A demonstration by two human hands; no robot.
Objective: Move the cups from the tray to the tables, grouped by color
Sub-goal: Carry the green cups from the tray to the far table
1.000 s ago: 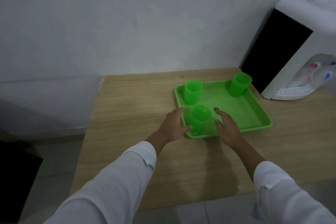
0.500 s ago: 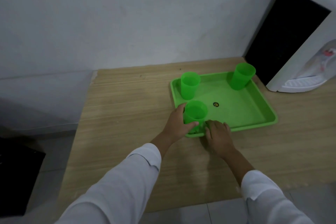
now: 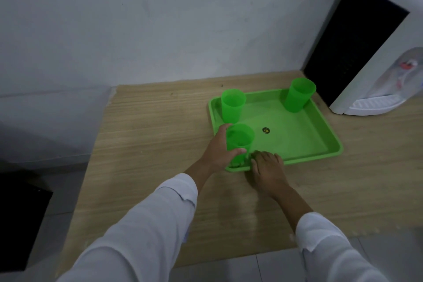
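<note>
Wrapping round the near cup (image 3: 240,142), the left hand (image 3: 218,152) had its thumb across the front wall and its fingers curled about the far side, a little below the rim. That cup stood upright in the front left corner of the green tray (image 3: 320,157), which lay on the wooden table (image 3: 148,144). The far-left cup (image 3: 233,106) and the far-right cup (image 3: 298,95) stood upright in the tray's two back corners, untouched. All three looked like thin, translucent plastic, so probably light, smooth and somewhat springy. A hard squeeze near the open mouth would likely flex the wall, and a moderate hold around the middle of the body seemed safer. The right hand (image 3: 267,167) lay over the tray's front rim just beside the near cup, fingers close together and bent. Their tips were hidden, so whether they gripped the rim or only pressed on it could not be told. Dim light hid whether the cups held anything, and a water dispenser (image 3: 377,52) was cut off at the right edge.
</note>
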